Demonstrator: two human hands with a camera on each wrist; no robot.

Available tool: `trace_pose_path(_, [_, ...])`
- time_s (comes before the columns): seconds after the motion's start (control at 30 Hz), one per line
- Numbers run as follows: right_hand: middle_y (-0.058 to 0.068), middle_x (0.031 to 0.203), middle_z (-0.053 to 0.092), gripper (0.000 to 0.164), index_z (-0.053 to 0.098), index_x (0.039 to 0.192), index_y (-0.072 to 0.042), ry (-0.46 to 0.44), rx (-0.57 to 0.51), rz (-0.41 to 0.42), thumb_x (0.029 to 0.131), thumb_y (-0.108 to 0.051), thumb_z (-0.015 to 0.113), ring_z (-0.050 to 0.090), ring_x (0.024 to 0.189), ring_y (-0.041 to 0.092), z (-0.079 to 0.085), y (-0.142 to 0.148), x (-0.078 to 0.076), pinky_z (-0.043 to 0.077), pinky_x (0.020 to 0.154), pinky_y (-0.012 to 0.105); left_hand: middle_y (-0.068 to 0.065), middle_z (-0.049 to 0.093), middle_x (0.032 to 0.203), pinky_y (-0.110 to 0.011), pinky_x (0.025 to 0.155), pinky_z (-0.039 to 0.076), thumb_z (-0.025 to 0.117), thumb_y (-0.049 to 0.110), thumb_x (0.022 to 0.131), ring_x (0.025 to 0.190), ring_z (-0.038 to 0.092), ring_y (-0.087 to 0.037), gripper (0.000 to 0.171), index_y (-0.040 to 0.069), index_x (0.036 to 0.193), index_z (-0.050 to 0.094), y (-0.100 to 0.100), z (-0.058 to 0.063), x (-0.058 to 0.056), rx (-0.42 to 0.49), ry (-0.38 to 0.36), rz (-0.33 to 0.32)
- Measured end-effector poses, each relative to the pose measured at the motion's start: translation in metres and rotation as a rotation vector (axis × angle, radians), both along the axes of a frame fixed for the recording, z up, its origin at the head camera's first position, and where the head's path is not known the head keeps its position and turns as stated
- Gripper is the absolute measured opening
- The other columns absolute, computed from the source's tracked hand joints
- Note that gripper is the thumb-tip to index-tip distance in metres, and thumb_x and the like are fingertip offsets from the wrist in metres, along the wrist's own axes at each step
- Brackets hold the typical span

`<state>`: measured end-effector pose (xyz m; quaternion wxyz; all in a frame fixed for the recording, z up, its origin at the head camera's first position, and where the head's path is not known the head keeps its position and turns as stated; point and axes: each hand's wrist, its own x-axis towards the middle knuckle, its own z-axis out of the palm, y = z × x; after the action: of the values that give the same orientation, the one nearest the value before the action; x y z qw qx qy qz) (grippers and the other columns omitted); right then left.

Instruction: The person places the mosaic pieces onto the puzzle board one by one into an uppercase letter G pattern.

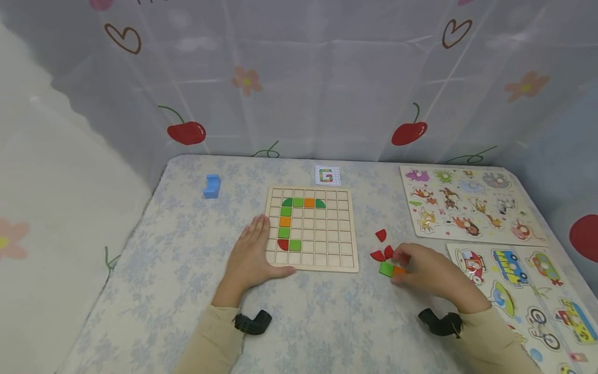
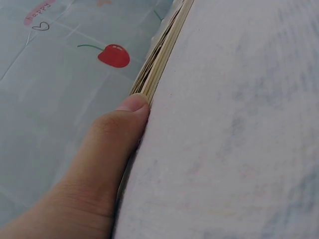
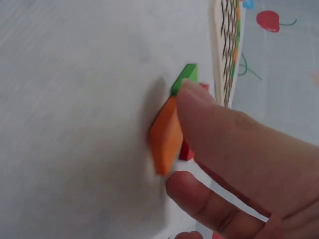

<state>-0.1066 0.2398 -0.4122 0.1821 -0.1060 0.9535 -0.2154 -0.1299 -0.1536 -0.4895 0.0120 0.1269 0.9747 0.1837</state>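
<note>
A wooden grid board (image 1: 322,262) lies flat, with green, orange and red tiles set along its upper row, left side and lower left. My left hand (image 1: 249,254) rests at its left edge, fingers straight and thumb spread along the near edge; in the left wrist view the thumb (image 2: 102,144) touches the board's side (image 2: 159,59). To the right of the board, my right hand (image 1: 422,270) pinches an orange square tile (image 3: 167,132) between thumb and index finger. Close against it sits a green square tile (image 1: 386,269). Several red quarter-round tiles (image 1: 381,235) lie just beyond.
A small pattern card (image 1: 327,175) lies behind the board. A blue block-like holder (image 1: 212,186) stands at the back left. Two picture puzzle boards, one with animals (image 1: 460,205) and one with vehicles (image 1: 481,291), cover the right side near my right forearm.
</note>
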Motion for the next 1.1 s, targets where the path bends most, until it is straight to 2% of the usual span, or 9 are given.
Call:
trace_pose_path(0.2, [0.000, 0.095, 0.062, 0.035, 0.066, 0.101, -0.015, -0.035, 0.044, -0.044, 0.078, -0.034, 0.084, 0.053, 0.085, 0.018, -0.005, 0.014, 0.003, 0.047, 0.071, 0.033, -0.009, 0.007, 0.168, -0.045, 0.127, 0.013, 0.053, 0.096, 0.062, 0.157, 0.004, -0.022, 0.141, 0.006, 0.160, 0.007, 0.000, 0.000, 0.000, 0.002, 0.000, 0.000])
trace_pose_path(0.3, [0.000, 0.096, 0.061, 0.031, 0.066, 0.100, -0.016, -0.035, 0.026, -0.049, 0.080, -0.032, 0.083, 0.052, 0.085, 0.018, -0.007, 0.015, 0.004, 0.045, 0.070, 0.032, -0.009, 0.007, 0.168, -0.045, 0.128, 0.013, 0.054, 0.095, 0.062, 0.157, 0.004, -0.022, 0.141, 0.006, 0.160, 0.007, -0.001, 0.000, 0.000, 0.004, -0.001, 0.001])
trace_pose_path(0.47, [0.000, 0.091, 0.060, 0.024, 0.063, 0.097, -0.017, -0.027, -0.052, -0.044, 0.083, -0.022, 0.081, 0.050, 0.077, 0.017, -0.007, 0.016, 0.003, 0.043, 0.061, 0.028, -0.010, 0.008, 0.168, -0.046, 0.127, 0.014, 0.055, 0.095, 0.062, 0.157, 0.005, -0.023, 0.141, 0.005, 0.159, 0.009, 0.000, 0.000, 0.000, 0.007, 0.010, 0.001])
trace_pose_path(0.7, [0.000, 0.091, 0.061, 0.019, 0.060, 0.094, -0.017, 0.068, -0.131, -0.043, 0.086, -0.016, 0.077, 0.050, 0.070, 0.016, -0.004, 0.017, -0.005, 0.043, 0.057, 0.024, -0.011, 0.009, 0.168, -0.045, 0.127, 0.015, 0.058, 0.093, 0.061, 0.156, 0.007, -0.025, 0.141, 0.004, 0.159, 0.009, 0.000, 0.000, 0.000, 0.016, 0.018, -0.004])
trace_pose_path(0.87, [0.002, 0.093, 0.064, 0.018, 0.062, 0.100, -0.015, 0.107, -0.197, -0.049, 0.088, -0.017, 0.075, 0.049, 0.066, 0.016, 0.001, -0.007, -0.015, 0.043, 0.055, 0.024, -0.011, 0.010, 0.168, -0.045, 0.127, 0.015, 0.059, 0.093, 0.061, 0.156, 0.008, -0.025, 0.141, 0.004, 0.159, 0.010, 0.001, 0.000, 0.000, 0.016, 0.020, -0.004])
trace_pose_path(1.1, [-0.001, 0.091, 0.065, 0.015, 0.064, 0.100, -0.017, 0.085, -0.303, 0.003, 0.090, -0.019, 0.074, 0.048, 0.061, 0.015, -0.007, -0.069, -0.029, 0.044, 0.052, 0.025, -0.010, 0.009, 0.168, -0.046, 0.127, 0.015, 0.059, 0.093, 0.061, 0.156, 0.007, -0.024, 0.141, 0.004, 0.159, 0.010, 0.000, 0.001, 0.001, 0.019, 0.014, 0.002])
